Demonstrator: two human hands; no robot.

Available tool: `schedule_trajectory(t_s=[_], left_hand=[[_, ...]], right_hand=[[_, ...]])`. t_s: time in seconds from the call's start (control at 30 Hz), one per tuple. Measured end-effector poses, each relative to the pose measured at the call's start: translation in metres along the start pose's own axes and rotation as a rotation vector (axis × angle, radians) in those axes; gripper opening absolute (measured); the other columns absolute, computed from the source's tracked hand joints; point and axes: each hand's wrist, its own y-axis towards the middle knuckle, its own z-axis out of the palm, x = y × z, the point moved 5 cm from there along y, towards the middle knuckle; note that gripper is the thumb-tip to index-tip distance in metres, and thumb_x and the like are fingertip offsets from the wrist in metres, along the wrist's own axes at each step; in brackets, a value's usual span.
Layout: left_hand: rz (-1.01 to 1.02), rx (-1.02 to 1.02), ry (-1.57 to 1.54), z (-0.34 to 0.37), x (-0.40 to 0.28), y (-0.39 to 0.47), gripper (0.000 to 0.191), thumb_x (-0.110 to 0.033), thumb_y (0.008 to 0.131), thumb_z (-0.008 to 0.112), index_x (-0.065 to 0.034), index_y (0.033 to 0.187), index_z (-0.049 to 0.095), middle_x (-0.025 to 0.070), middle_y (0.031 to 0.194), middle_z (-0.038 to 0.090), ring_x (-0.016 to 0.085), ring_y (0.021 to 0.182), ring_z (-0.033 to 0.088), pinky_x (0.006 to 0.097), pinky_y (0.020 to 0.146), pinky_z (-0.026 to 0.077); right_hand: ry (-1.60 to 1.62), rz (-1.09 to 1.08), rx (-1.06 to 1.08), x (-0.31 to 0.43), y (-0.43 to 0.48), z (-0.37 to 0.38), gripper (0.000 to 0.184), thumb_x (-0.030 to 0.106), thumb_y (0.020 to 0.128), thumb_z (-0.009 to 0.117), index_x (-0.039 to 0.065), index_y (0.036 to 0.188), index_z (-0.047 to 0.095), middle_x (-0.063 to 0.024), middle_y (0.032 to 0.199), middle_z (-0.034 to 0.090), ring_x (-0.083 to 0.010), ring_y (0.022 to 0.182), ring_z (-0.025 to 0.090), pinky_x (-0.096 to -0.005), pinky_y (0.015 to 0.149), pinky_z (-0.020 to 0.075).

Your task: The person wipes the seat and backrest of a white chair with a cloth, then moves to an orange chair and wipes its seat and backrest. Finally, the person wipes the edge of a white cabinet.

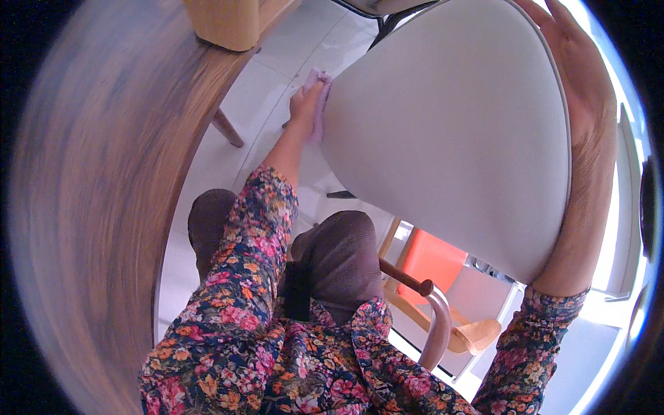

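A broad grey chair panel (441,124) with a piped rim fills the upper right; I cannot tell whether it is the seat or the backrest. My left hand (305,106) holds a folded pink cloth (317,132) against the panel's left edge. Along the opposite edge lies my right hand (578,78), its palm at the rim and its fingers reaching towards the top of the picture, where the fingertips are partly cut off. My right forearm runs down beside the same rim.
A wooden table (114,155) curves along the left, with a tan block-like object (225,23) on it. Beneath me are pale floor tiles (270,93) and a wooden leg (228,128). An orange chair (430,262) and a curved wooden armrest (440,321) stand lower right. Another chair (373,8) is at the top.
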Motion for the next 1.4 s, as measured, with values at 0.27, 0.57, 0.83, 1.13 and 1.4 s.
schedule_trajectory(t_s=[0.27,0.57,0.83,1.13,1.4], left_hand=[[0.101,-0.156,-0.106,0.022,-0.053,-0.104,0.051,-0.043,0.095,0.070,0.0009,0.120,0.067,0.0082,0.109,0.069,0.017,0.100,0.062,0.0322,0.089,0.049],[0.433,0.107,-0.437,0.090,-0.159,-0.135,0.039,-0.028,0.096,0.068,-0.0001,0.123,0.066,0.0102,0.113,0.069,0.016,0.104,0.061,0.0316,0.091,0.049],[1.394,-0.071,-0.020,0.096,-0.263,-0.175,0.047,-0.026,0.088,0.077,0.0003,0.126,0.065,0.0185,0.122,0.063,0.035,0.117,0.057,0.0458,0.105,0.041],[0.385,0.074,-0.102,0.050,-0.134,-0.087,0.046,-0.038,0.096,0.069,-0.0008,0.123,0.069,0.0091,0.111,0.072,0.016,0.101,0.065,0.0306,0.092,0.050],[0.025,-0.017,-0.088,0.016,0.003,-0.031,0.058,-0.045,0.093,0.068,0.0018,0.129,0.065,0.0121,0.121,0.070,0.021,0.109,0.065,0.0341,0.094,0.051]], right_hand=[[-0.047,0.036,-0.085,-0.024,0.028,-0.006,0.059,0.044,0.111,0.034,-0.006,0.139,0.046,-0.0227,0.129,0.062,-0.0311,0.115,0.063,-0.0437,0.100,0.0546],[-0.093,0.040,-0.150,-0.024,0.065,-0.011,0.061,0.045,0.111,0.033,-0.007,0.141,0.045,-0.0239,0.132,0.060,-0.0300,0.121,0.061,-0.0417,0.104,0.0524],[-0.208,-0.087,-0.045,-0.024,0.054,0.010,0.063,0.044,0.111,0.031,-0.009,0.146,0.041,-0.0276,0.142,0.052,-0.0313,0.128,0.055,-0.0426,0.112,0.0456],[-0.157,-0.038,-0.032,-0.033,0.022,-0.006,0.062,0.042,0.111,0.032,-0.008,0.147,0.040,-0.0273,0.142,0.052,-0.0312,0.129,0.055,-0.0422,0.112,0.0459],[-0.170,-0.022,-0.083,-0.031,-0.009,-0.014,0.062,0.042,0.112,0.032,-0.008,0.147,0.039,-0.0268,0.142,0.053,-0.0309,0.128,0.056,-0.0417,0.111,0.0465]])
